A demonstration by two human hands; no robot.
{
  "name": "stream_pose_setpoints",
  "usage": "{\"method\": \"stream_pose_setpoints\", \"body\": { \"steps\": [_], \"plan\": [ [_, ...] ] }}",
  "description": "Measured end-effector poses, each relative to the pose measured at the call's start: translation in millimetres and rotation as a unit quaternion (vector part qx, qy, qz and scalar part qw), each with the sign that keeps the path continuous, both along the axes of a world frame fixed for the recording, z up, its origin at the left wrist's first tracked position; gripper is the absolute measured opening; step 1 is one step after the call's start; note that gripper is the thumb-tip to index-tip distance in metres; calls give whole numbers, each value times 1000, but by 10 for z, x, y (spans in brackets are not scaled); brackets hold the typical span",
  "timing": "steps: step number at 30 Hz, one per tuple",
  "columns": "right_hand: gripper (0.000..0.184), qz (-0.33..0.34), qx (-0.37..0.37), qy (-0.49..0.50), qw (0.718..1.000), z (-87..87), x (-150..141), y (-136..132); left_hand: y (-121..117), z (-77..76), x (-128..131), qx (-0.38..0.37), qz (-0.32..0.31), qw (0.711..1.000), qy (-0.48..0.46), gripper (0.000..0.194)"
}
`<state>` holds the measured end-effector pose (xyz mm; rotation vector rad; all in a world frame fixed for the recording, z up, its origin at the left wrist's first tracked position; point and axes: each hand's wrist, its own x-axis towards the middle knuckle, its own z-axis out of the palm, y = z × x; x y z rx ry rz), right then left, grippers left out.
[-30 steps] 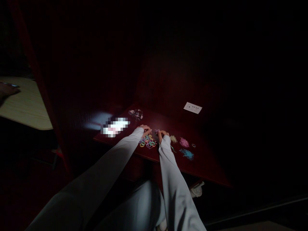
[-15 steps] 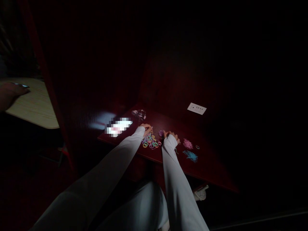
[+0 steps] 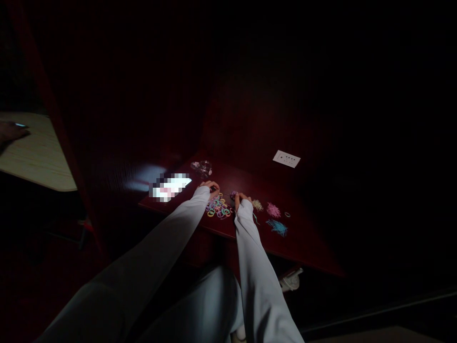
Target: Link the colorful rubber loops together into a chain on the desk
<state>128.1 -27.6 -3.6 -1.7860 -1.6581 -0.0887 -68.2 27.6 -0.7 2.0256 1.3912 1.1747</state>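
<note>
A heap of small coloured rings, like hair ties (image 3: 218, 209), lies on the dark red table in front of me. At its back left edge is my left hand (image 3: 210, 186), fingers curled towards the thumb; anything between them is too small to make out. My right hand (image 3: 243, 198) is closed beside a small purple pile (image 3: 233, 195), its fingertips partly hidden. Right of that hand lie a pale yellow pile (image 3: 257, 205), a pink pile (image 3: 273, 210) and a blue pile (image 3: 277, 227) of thin bands. One single ring (image 3: 287, 215) sits apart at the right.
A lit phone-like screen (image 3: 170, 187), blurred out, lies at the table's left. Clear round containers (image 3: 204, 168) stand behind it. A white socket plate (image 3: 286, 158) is on the back wall. Beyond the left partition, another person's hand (image 3: 10, 131) rests on a pale table (image 3: 39, 157).
My right hand has drawn in its fingers and shifted left, uncovering the pale yellow pile. My left hand stays by the ring heap. The whole view has slid slightly as my head turned right.
</note>
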Motion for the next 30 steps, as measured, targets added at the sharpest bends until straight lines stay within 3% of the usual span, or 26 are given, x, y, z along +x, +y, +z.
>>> {"method": "stream_pose_setpoints", "body": {
  "steps": [5,11,20,30],
  "plan": [
    [30,78,-10,-47,996,-1,-67,-67,9,4,-28,-31,-49,998,17,19],
    [26,74,-61,-62,993,45,-99,-92,-54,82,-59,-43,-44,995,82,14],
    [23,90,-69,-60,992,94,-121,-119,-46,70,14,-43,5,994,101,12],
    [29,105,-61,-58,991,52,-97,-90,-60,105,-20,-46,-17,993,108,8]
  ]
}}
